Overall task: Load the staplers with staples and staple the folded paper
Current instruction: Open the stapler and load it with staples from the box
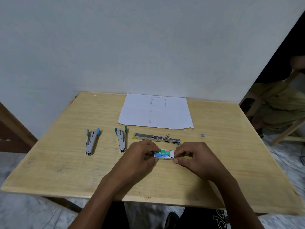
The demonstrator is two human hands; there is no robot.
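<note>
Staple box (162, 154) sits low over the desk (66, 171), left hand (142, 156) gripping one end, right hand (194, 156) pinching its white tray end; three staplers lie open behind.

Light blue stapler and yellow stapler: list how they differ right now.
The light blue stapler is spread into a narrow V; the yellow stapler is swung out almost flat.
The light blue stapler points away from the person; the yellow stapler lies crosswise.
The light blue stapler sits far left; the yellow stapler lies just beyond the staple box.
Shared: both are open, metal and untouched on the table.
</note>
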